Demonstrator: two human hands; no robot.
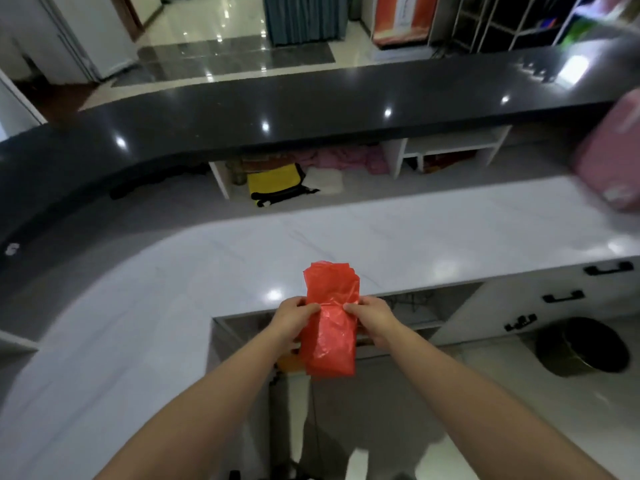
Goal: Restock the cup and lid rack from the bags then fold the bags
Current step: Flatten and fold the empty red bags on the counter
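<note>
A red plastic bag (330, 317), folded into a narrow strip, lies half on the white marble counter (207, 271) and half hanging over its front edge. My left hand (292, 322) pinches the bag's left side at the counter edge. My right hand (372, 320) pinches its right side at the same height. The bag's upper end rests flat on the counter; its lower end hangs free below my hands. No cup and lid rack shows in this view.
A pink object (613, 157), blurred, stands on the counter at the far right. Behind it runs a raised black countertop (311, 112). A round black bin (581, 346) sits on the floor at the right, beside white drawers with black handles (562, 297).
</note>
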